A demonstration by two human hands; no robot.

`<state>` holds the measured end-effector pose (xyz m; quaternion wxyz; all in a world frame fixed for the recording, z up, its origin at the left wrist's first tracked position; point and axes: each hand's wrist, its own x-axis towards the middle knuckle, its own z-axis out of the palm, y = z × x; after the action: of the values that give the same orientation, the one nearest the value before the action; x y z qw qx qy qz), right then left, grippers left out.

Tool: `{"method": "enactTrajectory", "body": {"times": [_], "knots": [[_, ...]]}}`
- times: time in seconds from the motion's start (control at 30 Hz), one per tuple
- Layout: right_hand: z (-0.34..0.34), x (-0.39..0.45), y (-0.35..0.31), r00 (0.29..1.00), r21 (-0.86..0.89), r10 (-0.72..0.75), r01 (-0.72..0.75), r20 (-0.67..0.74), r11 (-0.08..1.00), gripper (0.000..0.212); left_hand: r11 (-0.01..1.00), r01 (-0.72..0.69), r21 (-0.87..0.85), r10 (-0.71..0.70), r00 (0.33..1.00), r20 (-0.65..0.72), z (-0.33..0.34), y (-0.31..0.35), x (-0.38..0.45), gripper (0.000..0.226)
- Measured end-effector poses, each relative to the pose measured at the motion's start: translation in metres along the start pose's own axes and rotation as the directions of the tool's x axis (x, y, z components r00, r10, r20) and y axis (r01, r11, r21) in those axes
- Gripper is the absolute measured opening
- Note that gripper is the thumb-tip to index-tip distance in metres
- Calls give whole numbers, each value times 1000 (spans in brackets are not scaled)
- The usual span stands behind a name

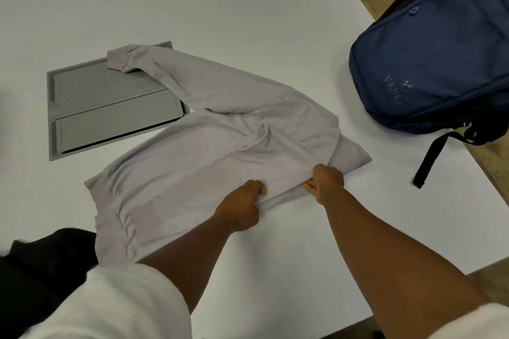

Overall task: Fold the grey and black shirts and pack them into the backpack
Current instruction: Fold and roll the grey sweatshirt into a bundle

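A light grey long-sleeved shirt (209, 146) lies spread across the middle of the white table (220, 3), one sleeve stretched toward the back left. My left hand (242, 208) pinches the shirt's near folded edge. My right hand (326, 181) grips the same edge a little further right, next to a folded-under part. The black shirt (46, 256) lies bunched at the near left, partly hidden by my sleeve. A blue backpack (435, 58) lies at the table's right edge, its zips visible, whether it is open I cannot tell.
A grey recessed panel (110, 110) is set into the table at the left, with the grey sleeve's cuff lying over its far corner. The backpack's black strap (429, 159) trails onto the table. Brown floor (493, 173) shows beyond the right edge.
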<state>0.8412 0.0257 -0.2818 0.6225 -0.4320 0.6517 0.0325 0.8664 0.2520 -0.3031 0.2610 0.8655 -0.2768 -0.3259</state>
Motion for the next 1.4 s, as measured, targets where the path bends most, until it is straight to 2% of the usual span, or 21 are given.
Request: {"method": "enactTrajectory", "body": {"times": [0.07, 0.13, 0.17, 0.23, 0.27, 0.33, 0.4, 0.5, 0.57, 0.7, 0.8, 0.9, 0.97, 1.03, 1.1, 1.17, 1.27, 1.33, 1.4], "knots": [[-1, 0, 5, 993, -126, -36, 22, -117, 992, 38, 998, -22, -58, 21, 1000, -23, 2, -9, -10, 37], [1, -4, 12, 925, -399, -270, 148, -268, 905, 48, 998, -38, -59, 26, 981, -194, 6, -19, -18, 30], [4, -7, 15, 849, -525, -447, 254, -281, 812, 47, 999, -38, -24, 29, 953, -302, 8, -24, -19, 24], [13, -11, 25, 636, -670, -757, 499, -149, 550, 34, 996, -6, 84, 46, 875, -481, 11, -30, -18, 15], [21, -12, 31, 527, -686, -848, 597, -56, 416, 28, 991, 24, 132, 51, 842, -538, 12, -32, -17, 15], [36, -13, 39, 353, -656, -927, 731, 127, 188, 22, 985, 81, 152, 28, 797, -604, 11, -32, -13, 18], [51, -14, 46, 230, -577, -918, 817, 323, 2, 22, 989, 102, 105, -11, 766, -643, 11, -32, -5, 24], [72, -8, 55, 161, -480, -796, 859, 584, -178, 30, 989, 130, 69, -50, 737, -674, 12, -32, 11, 37], [81, 3, 57, 140, -469, -724, 839, 675, -275, 36, 983, 170, 68, -80, 733, -676, 12, -36, 22, 46], [88, 27, 50, 168, -532, -651, 738, 741, -415, 46, 954, 279, 110, -155, 773, -615, 15, -54, 22, 62], [89, 45, 42, 118, -537, -667, 702, 735, -467, 53, 920, 326, 216, -147, 799, -583, 17, -69, 12, 68], [89, 60, 33, 83, -548, -675, 659, 733, -515, 61, 911, 345, 224, -162, 802, -576, 17, -73, 11, 72], [92, 59, 31, 72, -559, -695, 656, 715, -507, 60, 906, 361, 220, -172, 791, -588, 17, -72, 11, 72], [96, 53, 31, 67, -581, -764, 692, 642, -428, 51, 909, 381, 172, -194, 749, -634, 12, -68, 15, 70], [98, 46, 32, 103, -639, -866, 719, 490, -275, 38, 908, 409, 95, -224, 663, -714, 0, -59, 26, 67], [95, 44, 29, 192, -730, -947, 681, 258, -61, 30, 907, 419, 47, -249, 621, -743, -16, -48, 43, 64], [81, 40, 15, 415, -807, -908, 516, -58, 287, 40, 939, 340, 44, -220, 696, -684, -39, -26, 75, 58], [71, 35, 2, 553, -807, -810, 379, -195, 453, 52, 963, 270, 24, -202, 775, -599, -47, -5, 97, 56], [65, 31, -13, 640, -757, -702, 279, -313, 592, 61, 964, 265, 1, -227, 829, -512, -51, 18, 117, 61]]}}
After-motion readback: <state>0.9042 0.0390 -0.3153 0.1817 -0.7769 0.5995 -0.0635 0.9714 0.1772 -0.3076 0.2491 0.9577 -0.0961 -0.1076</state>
